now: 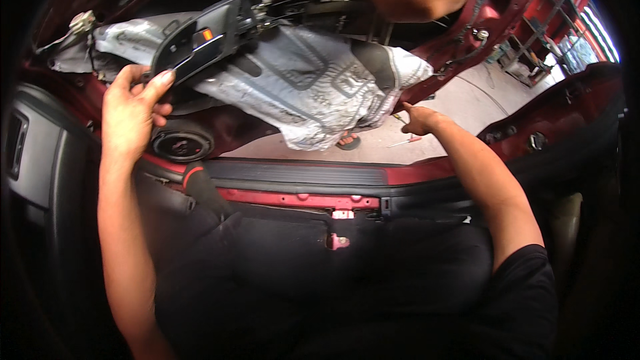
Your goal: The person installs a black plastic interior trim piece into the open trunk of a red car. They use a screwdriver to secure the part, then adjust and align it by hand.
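Holding a dark handle panel (192,45) in the left hand (128,112), before an opened car door (457,67).
Clamping thumb and fingers on the panel's lower left end, holding it tilted above a round speaker (181,144) and overlapping a silver sheet (293,87); reaching the right hand (423,120) to the door's lower edge, near the sheet's right end, with finger closure there impossible to tell.

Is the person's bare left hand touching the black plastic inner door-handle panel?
Touching. The head view shows the bare left hand pinching the black plastic inner door-handle panel, its thumb overlapping the panel's lower-left end.
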Demonstrator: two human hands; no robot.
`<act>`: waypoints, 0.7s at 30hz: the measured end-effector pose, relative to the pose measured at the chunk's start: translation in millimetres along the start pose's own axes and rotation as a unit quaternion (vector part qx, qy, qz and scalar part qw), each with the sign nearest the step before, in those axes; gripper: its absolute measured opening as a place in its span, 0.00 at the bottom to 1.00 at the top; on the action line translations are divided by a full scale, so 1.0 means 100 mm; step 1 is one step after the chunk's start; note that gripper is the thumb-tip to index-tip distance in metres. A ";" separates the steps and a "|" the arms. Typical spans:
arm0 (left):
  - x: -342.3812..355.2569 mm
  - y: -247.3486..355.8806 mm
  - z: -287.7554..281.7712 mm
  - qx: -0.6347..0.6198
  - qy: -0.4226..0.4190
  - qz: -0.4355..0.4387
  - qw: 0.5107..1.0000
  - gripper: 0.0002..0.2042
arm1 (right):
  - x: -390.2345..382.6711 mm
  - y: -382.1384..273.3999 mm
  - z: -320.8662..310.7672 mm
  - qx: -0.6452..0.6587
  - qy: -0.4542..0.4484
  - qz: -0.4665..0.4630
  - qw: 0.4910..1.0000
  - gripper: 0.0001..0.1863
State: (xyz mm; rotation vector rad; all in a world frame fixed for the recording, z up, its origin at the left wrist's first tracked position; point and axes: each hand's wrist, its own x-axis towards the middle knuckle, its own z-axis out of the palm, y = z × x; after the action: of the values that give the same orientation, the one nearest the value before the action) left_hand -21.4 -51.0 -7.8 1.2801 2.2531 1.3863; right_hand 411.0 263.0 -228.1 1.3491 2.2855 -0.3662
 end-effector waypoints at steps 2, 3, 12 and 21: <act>-0.01 0.02 -0.01 0.002 0.007 -0.004 1.000 0.20 | -0.02 -0.04 -0.07 -0.007 0.007 -0.043 0.999 0.46; 0.00 0.03 0.00 -0.007 0.006 -0.006 1.000 0.20 | -0.04 -0.06 -0.09 -0.015 -0.001 -0.042 0.999 0.43; 0.14 0.16 -0.05 0.000 0.030 -0.029 0.999 0.19 | -0.07 -0.31 -0.24 -0.025 -0.049 -0.134 0.989 0.34; 0.13 0.35 -0.08 0.077 0.059 -0.011 0.995 0.17 | -0.37 -0.95 -0.46 -0.075 -0.121 -0.214 0.966 0.27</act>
State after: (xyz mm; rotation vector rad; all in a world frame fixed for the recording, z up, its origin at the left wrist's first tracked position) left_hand -13.5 -39.9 27.9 1.2444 2.4890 1.3369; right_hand 332.1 210.0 -169.6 0.6874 2.3261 -0.4554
